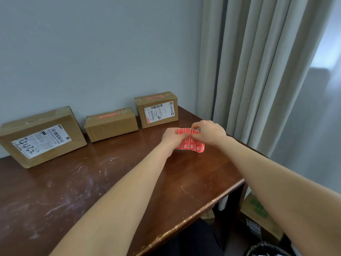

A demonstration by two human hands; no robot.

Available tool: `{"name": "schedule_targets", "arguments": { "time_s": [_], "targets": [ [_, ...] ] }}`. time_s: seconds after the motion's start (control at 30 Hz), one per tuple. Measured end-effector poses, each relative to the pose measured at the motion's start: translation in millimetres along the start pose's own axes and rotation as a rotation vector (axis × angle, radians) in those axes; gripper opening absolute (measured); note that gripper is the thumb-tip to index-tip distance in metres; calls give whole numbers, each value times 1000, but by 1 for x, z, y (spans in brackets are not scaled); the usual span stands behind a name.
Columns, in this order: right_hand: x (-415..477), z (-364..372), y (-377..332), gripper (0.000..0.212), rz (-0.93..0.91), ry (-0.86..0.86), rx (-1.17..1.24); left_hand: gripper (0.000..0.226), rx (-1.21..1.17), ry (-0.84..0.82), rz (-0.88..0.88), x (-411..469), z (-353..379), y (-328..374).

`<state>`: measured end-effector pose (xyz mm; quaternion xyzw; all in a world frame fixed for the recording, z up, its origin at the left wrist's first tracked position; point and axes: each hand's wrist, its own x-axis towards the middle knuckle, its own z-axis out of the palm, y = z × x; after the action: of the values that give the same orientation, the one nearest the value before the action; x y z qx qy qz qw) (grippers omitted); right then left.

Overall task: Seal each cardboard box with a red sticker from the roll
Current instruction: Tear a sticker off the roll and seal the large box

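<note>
Fingers point(184, 135) of the left hand point(172, 137) and the right hand point(208, 133) are clamped on the upper edge of the sticker strip point(191, 145), which curls below them. Peeling too fast could tear a sticker or fold it onto itself. Far to their left, the large box point(42, 137) shows no red seal. The middle box point(110, 124) and the small box point(156, 109), nearer them, each show one.

Sticker strip point(191, 143) curled; rt box point(156, 109) stickered.

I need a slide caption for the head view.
Left hand and right hand hold the sticker strip; on the table, middle box and right box carry red stickers, left box shows none.
</note>
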<state>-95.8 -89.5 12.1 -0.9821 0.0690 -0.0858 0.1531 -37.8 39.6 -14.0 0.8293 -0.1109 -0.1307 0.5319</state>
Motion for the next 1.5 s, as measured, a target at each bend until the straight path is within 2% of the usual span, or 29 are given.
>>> {"name": "schedule_targets", "arguments": {
  "time_s": [0.2,0.4,0.5,0.87,1.1,1.5],
  "targets": [
    [-2,3,-2,34,4,28,-18,46,25,16,-27,1,3,1],
    [-2,4,-2,33,5,48,-38,51,-46,30,-106,3,7,2],
    [-2,4,-4,32,2,48,-36,46,-95,39,-136,4,7,0],
    [1,3,0,35,39,4,-2,39,-64,-11,-84,1,0,-8],
    [1,-1,-1,50,66,-39,-18,40,-21,19,-78,3,1,-8],
    [4,-3,-10,38,87,-40,-61,34,20,34,-57,7,4,-3]
  ]
}}
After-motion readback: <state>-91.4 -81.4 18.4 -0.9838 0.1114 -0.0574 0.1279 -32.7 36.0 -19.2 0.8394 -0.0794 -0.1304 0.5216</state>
